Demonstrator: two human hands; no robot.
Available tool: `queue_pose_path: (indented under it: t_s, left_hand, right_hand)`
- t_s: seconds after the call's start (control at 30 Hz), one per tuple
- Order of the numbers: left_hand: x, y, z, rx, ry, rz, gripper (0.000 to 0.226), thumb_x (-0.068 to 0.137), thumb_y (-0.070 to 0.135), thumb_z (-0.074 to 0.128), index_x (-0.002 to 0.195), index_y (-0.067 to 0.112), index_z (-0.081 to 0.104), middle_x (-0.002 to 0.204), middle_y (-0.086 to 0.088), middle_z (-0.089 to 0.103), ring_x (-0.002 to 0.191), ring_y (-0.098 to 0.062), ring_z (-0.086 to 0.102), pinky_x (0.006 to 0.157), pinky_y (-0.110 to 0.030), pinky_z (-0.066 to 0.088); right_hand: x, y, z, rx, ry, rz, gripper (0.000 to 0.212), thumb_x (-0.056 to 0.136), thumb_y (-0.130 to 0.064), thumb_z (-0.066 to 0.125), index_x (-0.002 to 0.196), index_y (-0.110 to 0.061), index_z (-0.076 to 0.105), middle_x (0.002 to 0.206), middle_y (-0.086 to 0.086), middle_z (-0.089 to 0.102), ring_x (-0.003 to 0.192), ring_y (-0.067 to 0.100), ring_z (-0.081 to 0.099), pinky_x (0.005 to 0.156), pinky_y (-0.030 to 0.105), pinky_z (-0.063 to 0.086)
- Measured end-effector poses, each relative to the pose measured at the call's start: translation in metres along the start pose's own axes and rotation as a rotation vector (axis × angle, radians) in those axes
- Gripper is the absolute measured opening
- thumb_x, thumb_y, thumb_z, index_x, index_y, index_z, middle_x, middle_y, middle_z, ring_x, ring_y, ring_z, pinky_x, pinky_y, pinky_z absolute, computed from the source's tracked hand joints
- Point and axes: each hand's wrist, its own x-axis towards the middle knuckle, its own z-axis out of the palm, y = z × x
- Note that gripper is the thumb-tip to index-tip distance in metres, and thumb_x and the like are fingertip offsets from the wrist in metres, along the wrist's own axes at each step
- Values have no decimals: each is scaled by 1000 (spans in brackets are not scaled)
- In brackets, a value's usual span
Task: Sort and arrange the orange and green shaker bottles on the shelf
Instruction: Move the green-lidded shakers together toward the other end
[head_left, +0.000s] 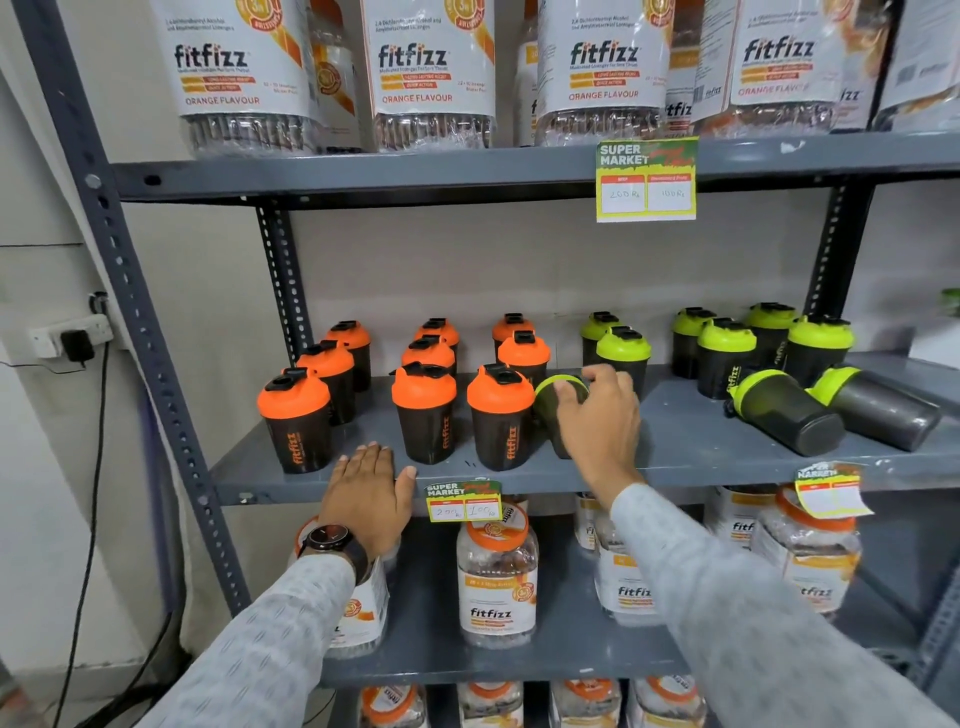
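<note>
Even, bright indoor light; soft shadows under the shelf (675, 447). Wide-angle bending at the edges, slight blur on the right hand (597, 415) and lower jars (496, 582).

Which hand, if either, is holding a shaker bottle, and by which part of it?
The right hand grips a tilted green shaker bottle, its fingers wrapped over the lid end. The left hand rests flat on the shelf edge, holding nothing.

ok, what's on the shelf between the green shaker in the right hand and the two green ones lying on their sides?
Bare grey shelf in the front row, per the head view. Upright green shakers stand only further back.
</note>
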Motion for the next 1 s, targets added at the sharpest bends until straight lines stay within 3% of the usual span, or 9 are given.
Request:
queue_pose_path:
  t_s: [0.13,0.2,0.3,0.43,0.6,0.77,1.0]
  left_hand:
    - [1,-2,1,3,-2,4,80,97,57,5,157,12,34,164,-10,35,153,-26,28,126,-42,16]
    - [1,-2,1,3,0,7,79,99,57,7,157,12,34,164,-10,35,153,-26,29,126,-43,16]
    - [1,-2,1,1,3,9,82,97,58,5,157,12,35,163,-10,35,153,-26,29,126,-43,16]
    - [2,-3,4,-2,28,0,91,91,60,-2,155,10,39,162,-12,39,151,-27,32,126,-43,17]
    - [2,-1,5,12,20,-14,77,100,56,7,156,11,36,163,-10,36,152,-25,29,126,-42,15]
    - [1,0,4,9,24,-15,82,96,57,5,155,11,38,162,-11,38,152,-26,31,126,-43,17]
    - [0,1,3,-3,18,-14,72,103,54,12,156,11,36,163,-10,35,153,-26,29,127,-43,16]
  right_hand:
    - [41,10,1,-173,-396,292,79,81,-66,71,133,-8,60,135,17,62,123,39,57,95,43,50]
    - [51,15,2,-93,-552,404,84,77,-62,79,138,-9,56,137,15,61,122,36,59,91,41,53]
    - [57,24,2,33,-631,552,84,71,-53,87,138,-14,54,129,10,63,111,31,62,70,37,52]
    - [62,35,2,126,-572,546,72,66,-47,90,119,-13,57,103,8,70,90,25,69,66,34,53]
    - [72,45,-15,319,-388,492,65,58,-41,93,109,-11,68,98,8,75,86,25,73,68,32,57]
    - [71,55,-40,174,-157,319,73,56,-42,95,110,-16,54,112,7,70,101,29,67,88,41,57]
    - [42,76,-46,60,38,204,83,57,-44,98,110,-14,43,105,8,63,100,35,64,74,37,44]
